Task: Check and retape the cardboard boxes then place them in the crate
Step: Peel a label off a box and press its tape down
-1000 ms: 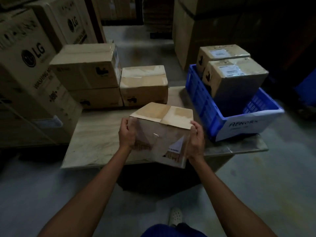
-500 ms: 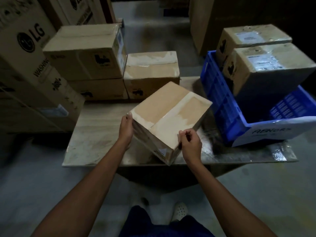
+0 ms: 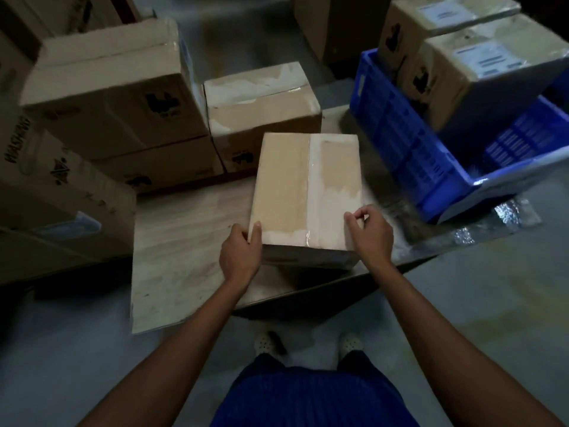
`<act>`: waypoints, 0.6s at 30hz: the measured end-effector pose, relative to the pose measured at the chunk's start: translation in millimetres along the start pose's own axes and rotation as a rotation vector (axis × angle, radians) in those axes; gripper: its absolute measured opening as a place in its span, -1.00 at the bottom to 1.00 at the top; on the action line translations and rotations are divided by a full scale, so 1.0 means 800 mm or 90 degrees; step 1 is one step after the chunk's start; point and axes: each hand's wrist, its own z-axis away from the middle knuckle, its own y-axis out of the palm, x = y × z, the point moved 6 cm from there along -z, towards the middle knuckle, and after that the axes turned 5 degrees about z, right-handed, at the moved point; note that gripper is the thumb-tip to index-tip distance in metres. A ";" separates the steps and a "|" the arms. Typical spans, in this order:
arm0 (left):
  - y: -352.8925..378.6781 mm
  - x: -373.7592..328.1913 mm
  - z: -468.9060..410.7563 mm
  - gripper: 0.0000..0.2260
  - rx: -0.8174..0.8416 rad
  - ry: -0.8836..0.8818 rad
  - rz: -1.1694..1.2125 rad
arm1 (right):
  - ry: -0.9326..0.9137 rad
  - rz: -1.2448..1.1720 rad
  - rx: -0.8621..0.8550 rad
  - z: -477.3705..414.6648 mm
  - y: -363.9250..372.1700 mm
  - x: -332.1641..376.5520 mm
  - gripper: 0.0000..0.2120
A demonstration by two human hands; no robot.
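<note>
**A:** Where's the box (image 3: 304,192) right now?

**B:** Near edge of the table (image 3: 184,248), taped seam facing up. The left hand (image 3: 240,251) grips its 7 o'clock corner, thumb on top. The right hand (image 3: 371,234) pinches the 5 o'clock corner with curled fingers. The blue crate (image 3: 409,143) sits at 2 o'clock.

Taped cardboard box (image 3: 292,192) lies flat, seam up, near the blue crate (image 3: 400,134).
</note>
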 end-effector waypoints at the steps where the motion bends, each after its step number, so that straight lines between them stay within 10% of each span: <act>1: -0.005 -0.006 -0.003 -0.71 -0.003 0.061 -0.009 | -0.018 0.032 -0.010 0.001 0.000 0.002 -0.84; 7: 0.002 -0.076 0.000 -0.73 0.069 0.551 -0.032 | -0.240 0.184 -0.125 0.036 -0.002 0.044 -0.80; 18: 0.058 -0.066 -0.001 -0.50 0.281 0.513 -0.336 | -0.245 0.372 0.128 0.069 0.045 0.048 -0.35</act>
